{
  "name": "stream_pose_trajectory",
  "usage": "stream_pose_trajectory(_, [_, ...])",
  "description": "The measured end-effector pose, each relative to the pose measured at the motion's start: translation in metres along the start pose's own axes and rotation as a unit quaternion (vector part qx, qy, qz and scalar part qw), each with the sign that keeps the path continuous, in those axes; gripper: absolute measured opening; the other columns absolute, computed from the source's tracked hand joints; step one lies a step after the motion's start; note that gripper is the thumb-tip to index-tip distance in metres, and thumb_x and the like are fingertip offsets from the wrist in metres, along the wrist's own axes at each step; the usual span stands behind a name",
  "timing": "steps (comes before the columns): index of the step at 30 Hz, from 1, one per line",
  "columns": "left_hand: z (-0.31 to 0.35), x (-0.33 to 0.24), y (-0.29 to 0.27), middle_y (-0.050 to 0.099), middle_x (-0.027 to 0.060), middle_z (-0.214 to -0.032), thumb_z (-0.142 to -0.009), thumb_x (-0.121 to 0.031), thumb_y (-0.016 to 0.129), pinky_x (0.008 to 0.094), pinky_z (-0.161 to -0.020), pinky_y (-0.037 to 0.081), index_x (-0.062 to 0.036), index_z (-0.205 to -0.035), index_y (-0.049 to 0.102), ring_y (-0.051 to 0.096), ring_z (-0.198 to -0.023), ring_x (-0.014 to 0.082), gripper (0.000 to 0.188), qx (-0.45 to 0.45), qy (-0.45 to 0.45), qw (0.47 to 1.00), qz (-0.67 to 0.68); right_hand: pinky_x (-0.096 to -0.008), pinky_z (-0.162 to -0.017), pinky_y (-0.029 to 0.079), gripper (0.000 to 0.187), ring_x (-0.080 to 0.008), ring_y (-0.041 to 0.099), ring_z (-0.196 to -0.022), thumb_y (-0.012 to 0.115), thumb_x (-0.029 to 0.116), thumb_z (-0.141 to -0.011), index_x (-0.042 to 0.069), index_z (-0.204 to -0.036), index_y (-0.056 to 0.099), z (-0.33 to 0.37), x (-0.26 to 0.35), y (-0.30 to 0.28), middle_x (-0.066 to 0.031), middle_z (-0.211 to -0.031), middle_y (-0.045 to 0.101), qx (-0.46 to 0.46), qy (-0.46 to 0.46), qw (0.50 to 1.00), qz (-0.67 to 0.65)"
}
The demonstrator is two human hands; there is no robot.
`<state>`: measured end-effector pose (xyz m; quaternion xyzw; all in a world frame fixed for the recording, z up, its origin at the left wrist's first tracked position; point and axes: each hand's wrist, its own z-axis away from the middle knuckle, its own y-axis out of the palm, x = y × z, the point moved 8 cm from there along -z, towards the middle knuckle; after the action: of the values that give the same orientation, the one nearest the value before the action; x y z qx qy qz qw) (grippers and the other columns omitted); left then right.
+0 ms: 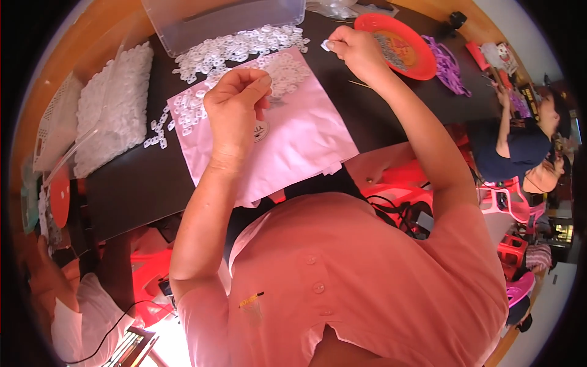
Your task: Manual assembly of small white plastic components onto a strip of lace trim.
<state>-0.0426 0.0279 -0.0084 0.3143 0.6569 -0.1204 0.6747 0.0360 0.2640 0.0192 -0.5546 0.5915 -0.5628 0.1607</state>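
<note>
My left hand [235,110] hovers over a pink cloth [299,134], its thumb and fingers pinched together. Whatever is between those fingertips, if anything, is hidden or too small to name. Farther off to the right, my right hand [358,52] pinches a small white plastic piece [325,45] between thumb and fingertips. Many more such white plastic pieces [238,44] are heaped behind the cloth, and some lie on its far part. Beside the right hand is a red plate [428,58] holding small grey bits.
A clear plastic bin [226,15] stands behind the heap. To the left lies a bulging clear bag of white pieces [113,110]. Purple strips [449,70] lie past the plate. Thin yellowish sticks [359,84] rest on the dark table [140,196]. Another person [520,144] sits at the right.
</note>
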Motion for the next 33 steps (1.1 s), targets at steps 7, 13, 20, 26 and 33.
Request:
stream_pose_trajectory(7, [0.001, 0.003, 0.006, 0.062, 0.0034, -0.073, -0.084, -0.006, 0.067, 0.021, -0.048, 0.039, 0.0015, -0.088, 0.066, 0.054, -0.058, 0.0081, 0.009, 0.027, -0.028, 0.998, -0.043, -0.0505, -0.07, 0.047, 0.017, -0.0373, 0.064, -0.082, 0.055, 0.015, -0.088, 0.004, -0.101, 0.059, -0.007, -0.026, 0.008, -0.017, -0.08, 0.066, 0.041, -0.055, 0.979, 0.192])
stream_pose_trajectory(13, [0.006, 0.005, 0.012, 0.062, 0.0021, -0.073, -0.083, -0.006, 0.067, 0.0202, -0.049, 0.038, 0.0008, -0.087, 0.066, 0.053, -0.058, 0.007, 0.008, 0.044, -0.051, 0.996, -0.051, -0.0515, -0.063, 0.047, 0.017, -0.0396, 0.064, -0.074, 0.053, 0.006, -0.083, -0.001, -0.097, 0.057, -0.006, -0.018, 0.021, -0.02, -0.075, 0.064, 0.104, -0.122, 0.949, 0.272])
stream_pose_trajectory(20, [0.01, -0.001, 0.014, 0.062, 0.0008, -0.073, -0.083, -0.003, 0.066, 0.0198, -0.052, 0.039, 0.0009, -0.085, 0.066, 0.052, -0.06, 0.0055, 0.005, 0.045, -0.042, 0.998, -0.029, -0.052, -0.061, 0.044, 0.013, -0.041, 0.06, -0.071, 0.053, 0.014, -0.088, 0.003, -0.092, 0.057, -0.015, -0.033, 0.022, -0.0209, -0.071, 0.061, 0.109, -0.134, 0.959, 0.224])
stream_pose_trajectory(26, [0.013, -0.003, 0.016, 0.062, -0.0003, -0.072, -0.082, -0.003, 0.067, 0.0201, -0.057, 0.042, 0.0017, -0.083, 0.065, 0.05, -0.061, 0.0048, 0.005, 0.057, -0.042, 0.997, -0.014, -0.052, -0.06, 0.04, 0.017, -0.0423, 0.057, -0.069, 0.053, 0.021, -0.092, 0.004, -0.089, 0.055, -0.015, -0.03, 0.027, -0.0213, -0.068, 0.058, 0.13, -0.143, 0.954, 0.23])
stream_pose_trajectory(33, [0.017, -0.004, 0.018, 0.061, -0.001, -0.072, -0.083, -0.002, 0.066, 0.02, -0.058, 0.042, 0.0011, -0.083, 0.065, 0.051, -0.063, 0.0044, 0.004, 0.078, -0.04, 0.996, 0.019, -0.0493, -0.06, 0.041, 0.023, -0.042, 0.056, -0.065, 0.055, 0.025, -0.091, 0.003, -0.084, 0.055, -0.019, -0.025, 0.028, -0.0207, -0.067, 0.058, 0.141, -0.143, 0.949, 0.245])
